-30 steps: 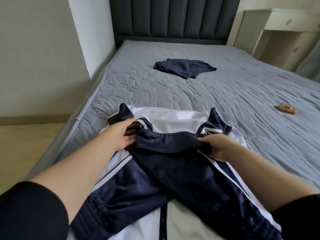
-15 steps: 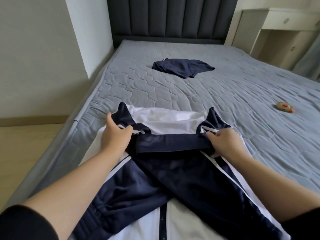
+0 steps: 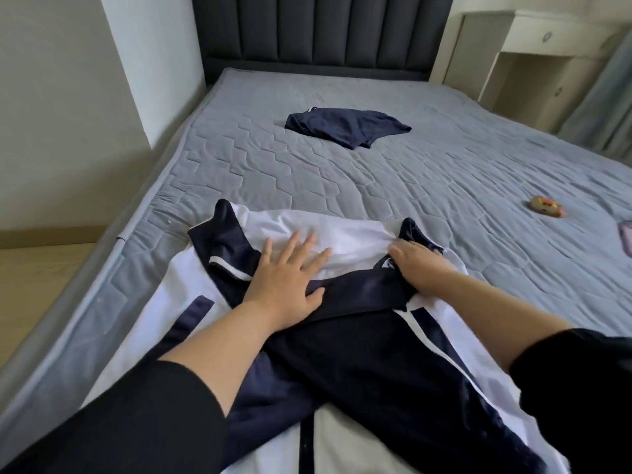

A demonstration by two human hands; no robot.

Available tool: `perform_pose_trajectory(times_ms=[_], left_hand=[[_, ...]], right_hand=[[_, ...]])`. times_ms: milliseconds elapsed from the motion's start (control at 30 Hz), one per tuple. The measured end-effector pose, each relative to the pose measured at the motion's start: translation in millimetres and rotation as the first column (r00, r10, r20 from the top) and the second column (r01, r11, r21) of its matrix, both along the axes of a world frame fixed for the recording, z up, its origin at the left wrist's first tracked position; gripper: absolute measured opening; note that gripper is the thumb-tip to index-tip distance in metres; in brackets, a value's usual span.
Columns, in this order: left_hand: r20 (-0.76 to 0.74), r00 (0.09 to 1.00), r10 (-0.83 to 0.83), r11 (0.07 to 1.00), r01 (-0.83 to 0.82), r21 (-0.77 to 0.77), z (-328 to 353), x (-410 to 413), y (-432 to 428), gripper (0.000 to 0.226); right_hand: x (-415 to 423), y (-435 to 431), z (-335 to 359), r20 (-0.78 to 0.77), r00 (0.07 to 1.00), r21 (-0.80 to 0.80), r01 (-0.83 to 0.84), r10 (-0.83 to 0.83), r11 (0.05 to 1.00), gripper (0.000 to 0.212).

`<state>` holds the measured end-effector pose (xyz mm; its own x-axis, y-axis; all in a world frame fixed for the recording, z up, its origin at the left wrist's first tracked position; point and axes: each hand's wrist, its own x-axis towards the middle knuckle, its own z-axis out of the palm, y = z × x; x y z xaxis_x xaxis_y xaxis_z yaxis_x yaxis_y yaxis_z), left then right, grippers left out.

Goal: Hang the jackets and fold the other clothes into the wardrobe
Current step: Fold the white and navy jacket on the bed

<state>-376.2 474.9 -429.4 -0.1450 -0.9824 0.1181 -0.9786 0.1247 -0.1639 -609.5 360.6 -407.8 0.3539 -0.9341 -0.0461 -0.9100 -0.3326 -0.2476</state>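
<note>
Fingers (image 3: pixel 291 250) of the left hand (image 3: pixel 289 280) spread wide and flat on the jacket (image 3: pixel 359 364); the right hand (image 3: pixel 420 271) rests on its collar (image 3: pixel 362 295), grip unclear.

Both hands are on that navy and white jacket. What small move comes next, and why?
Probably the left hand smooths the white panel: it lies flat, fingers spread, on wrinkled cloth, while the right hand rests on the jacket.
</note>
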Motion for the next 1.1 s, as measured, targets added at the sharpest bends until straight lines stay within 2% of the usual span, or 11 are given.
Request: perform_pose_trajectory(times_ms=[133, 333, 500, 600, 667, 767, 833, 867, 933, 1033, 1100], left_hand=[[0.177, 0.916, -0.361, 0.912, 0.387, -0.138, 9, -10, 3, 0.062], [0.106, 0.894, -0.434, 0.900, 0.434, 0.024, -1, -8, -9, 0.068], [0.042, 0.893, -0.447, 0.894, 0.446, 0.031, -1, -7, -11, 0.065], [0.056, 0.873, -0.484, 0.873, 0.486, -0.031, 5, -8, -6, 0.063], [0.058, 0.863, -0.503, 0.860, 0.506, -0.072, 7, -8, -6, 0.061], [0.019, 0.879, -0.476, 0.880, 0.476, -0.009, 3, -7, -10, 0.063], [-0.034, 0.904, -0.427, 0.904, 0.427, 0.021, 1, -7, -10, 0.065], [-0.022, 0.915, -0.403, 0.915, 0.403, 0.004, 1, -7, -8, 0.064], [0.053, 0.946, -0.319, 0.944, 0.322, -0.070, 2, -11, -3, 0.061], [0.069, 0.997, -0.037, 0.993, 0.044, -0.112, 0, -11, -1, 0.070], [-0.004, 0.987, 0.161, 0.983, -0.161, -0.092, -3, -11, 1, 0.074]], right_hand=[[-19, -21, 10, 0.446, 0.845, -0.027, 0.343, -0.295, 0.939, 0.041], [0, -45, 16, 0.472, 0.744, 0.228, 0.416, -0.473, 0.880, 0.049], [-4, -67, 29, 0.441, 0.733, 0.173, 0.497, -0.518, 0.850, 0.034], [-13, -75, 40, 0.443, 0.726, 0.065, 0.560, -0.527, 0.826, 0.031], [-10, -74, 45, 0.414, 0.779, -0.114, 0.558, -0.471, 0.822, 0.024], [12, -50, 45, 0.475, 0.866, -0.447, 0.390, -0.156, 0.805, 0.020], [24, -35, 29, 0.271, 0.963, -0.491, 0.134, 0.004, 0.861, 0.025], [27, -28, 18, 0.053, 0.999, -0.367, 0.023, -0.004, 0.930, 0.031], [27, -20, 2, -0.283, 0.956, -0.056, 0.061, -0.074, 0.997, 0.045], [49, -20, 6, -0.374, 0.909, 0.002, 0.198, -0.183, 0.980, 0.066], [74, -13, 15, -0.226, 0.957, -0.108, 0.163, -0.184, 0.981, 0.066]])
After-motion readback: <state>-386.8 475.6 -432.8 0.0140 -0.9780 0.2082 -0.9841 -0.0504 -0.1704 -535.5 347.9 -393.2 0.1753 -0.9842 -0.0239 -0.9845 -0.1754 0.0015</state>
